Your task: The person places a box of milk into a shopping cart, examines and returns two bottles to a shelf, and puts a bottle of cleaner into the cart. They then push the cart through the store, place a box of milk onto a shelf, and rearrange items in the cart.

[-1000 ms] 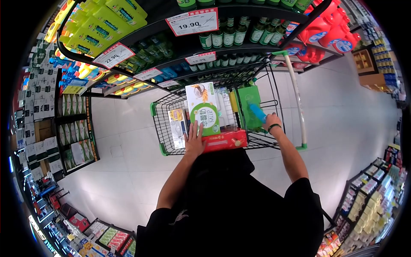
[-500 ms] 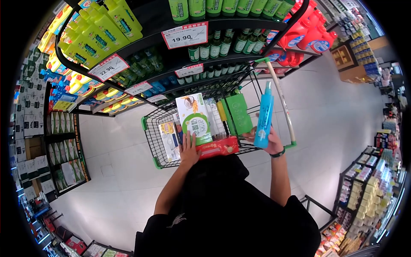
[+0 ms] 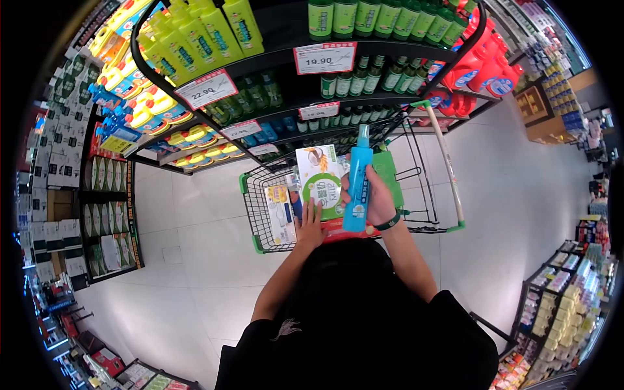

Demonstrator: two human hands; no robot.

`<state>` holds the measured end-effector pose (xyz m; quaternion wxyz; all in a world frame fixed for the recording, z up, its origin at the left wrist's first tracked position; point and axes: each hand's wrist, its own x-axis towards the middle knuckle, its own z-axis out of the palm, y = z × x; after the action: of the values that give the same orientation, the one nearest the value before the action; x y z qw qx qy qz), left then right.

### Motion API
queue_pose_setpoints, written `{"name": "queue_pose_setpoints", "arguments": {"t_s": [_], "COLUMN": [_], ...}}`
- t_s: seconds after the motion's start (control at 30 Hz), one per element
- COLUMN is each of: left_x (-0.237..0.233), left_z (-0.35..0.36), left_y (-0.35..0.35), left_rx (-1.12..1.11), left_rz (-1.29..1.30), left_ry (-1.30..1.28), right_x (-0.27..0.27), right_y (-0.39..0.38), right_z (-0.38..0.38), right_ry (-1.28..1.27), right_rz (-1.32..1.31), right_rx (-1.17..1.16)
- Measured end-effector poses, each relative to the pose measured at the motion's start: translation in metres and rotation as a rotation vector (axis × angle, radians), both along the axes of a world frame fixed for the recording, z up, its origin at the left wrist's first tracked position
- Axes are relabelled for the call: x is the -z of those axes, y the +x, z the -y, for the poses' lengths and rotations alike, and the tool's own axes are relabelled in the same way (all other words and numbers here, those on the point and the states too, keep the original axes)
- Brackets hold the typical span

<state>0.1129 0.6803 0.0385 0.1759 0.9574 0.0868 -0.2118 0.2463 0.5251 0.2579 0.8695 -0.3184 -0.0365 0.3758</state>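
My right hand (image 3: 382, 200) is wrapped round a blue spray bottle (image 3: 359, 188), held upright over the shopping cart (image 3: 244, 184). A dark band circles that wrist. My left hand (image 3: 311, 227) lies with spread fingers against the lower edge of a white and green milk carton box (image 3: 318, 170) in the cart. A red package (image 3: 335, 230) sits by the near side, partly hidden behind the bottle. At the cart's left end is a white box with a yellow top print (image 3: 279, 211). A green box (image 3: 388, 177) stands behind my right hand.
Just beyond the cart rises a curved shelf (image 3: 273, 55) with green bottles (image 3: 370, 16), yellow-green bottles (image 3: 195, 42) and price signs (image 3: 325, 58). Red detergent jugs (image 3: 484, 65) stand to its right. The cart's handle (image 3: 445, 159) is on the right. Another stocked shelf (image 3: 104, 214) stands left.
My right hand has carried the blue bottle leftward, from near the handle to in front of the milk carton box. My left hand stays on the box. The view has shifted slightly.
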Motion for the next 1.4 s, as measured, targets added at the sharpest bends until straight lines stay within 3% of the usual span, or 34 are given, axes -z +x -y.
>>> {"name": "queue_pose_setpoints", "arguments": {"t_s": [0.3, 0.53, 0.63, 0.7, 0.73, 0.8, 0.83, 0.9, 0.93, 1.0, 1.03, 1.1, 1.33, 1.4], "left_x": [0.025, 0.011, -0.015, -0.015, -0.029, -0.085, -0.098, -0.111, -0.108, -0.099, -0.094, -0.095, -0.107, -0.098], "left_z": [-0.001, 0.001, -0.007, -0.023, -0.022, -0.018, -0.017, -0.016, -0.016, -0.014, -0.012, -0.010, -0.014, -0.014], "left_y": [-0.004, 0.001, 0.016, 0.028, 0.027, 0.026, 0.026, 0.027, 0.027, 0.029, 0.030, 0.032, 0.028, 0.029], "left_rx": [0.037, 0.023, -0.069, -0.217, -0.219, -0.623, -0.627, -0.730, -0.735, -0.682, -0.689, -0.751, -0.645, -0.729], "left_rz": [-0.013, -0.028, -0.011, -0.080, -0.083, -0.012, -0.013, 0.024, 0.024, 0.093, 0.093, -0.042, -0.168, -0.097], "left_ry": [0.020, -0.011, -0.134, -0.857, -0.859, -1.496, -1.497, -1.634, -1.634, -1.779, -1.778, -1.717, -1.924, -1.702], "right_x": [0.010, 0.020, 0.023, 0.026, 0.026, 0.023, 0.028, 0.043, 0.049, 0.051, 0.046, 0.035, 0.042, 0.057], "right_y": [-0.026, -0.028, -0.029, -0.032, -0.033, -0.036, -0.039, -0.043, -0.044, -0.045, -0.047, -0.052, -0.036, -0.034], "right_z": [-0.034, -0.034, -0.031, -0.031, -0.032, -0.034, -0.034, -0.034, -0.033, -0.032, -0.034, -0.037, -0.030, -0.028], "right_ry": [-0.098, -0.063, -0.108, -0.163, -0.164, -0.238, -0.240, -0.604, -0.604, -0.836, -0.836, -1.071, -0.996, -0.968], "right_rz": [-0.048, -0.083, -0.053, -0.052, -0.055, -0.081, -0.084, 0.253, 0.251, 0.632, 0.629, 0.763, 0.619, 0.773], "right_rx": [-0.138, -0.114, -0.096, -0.059, -0.060, 0.026, 0.023, 0.153, 0.149, 0.207, 0.201, 0.130, -0.043, 0.048]}}
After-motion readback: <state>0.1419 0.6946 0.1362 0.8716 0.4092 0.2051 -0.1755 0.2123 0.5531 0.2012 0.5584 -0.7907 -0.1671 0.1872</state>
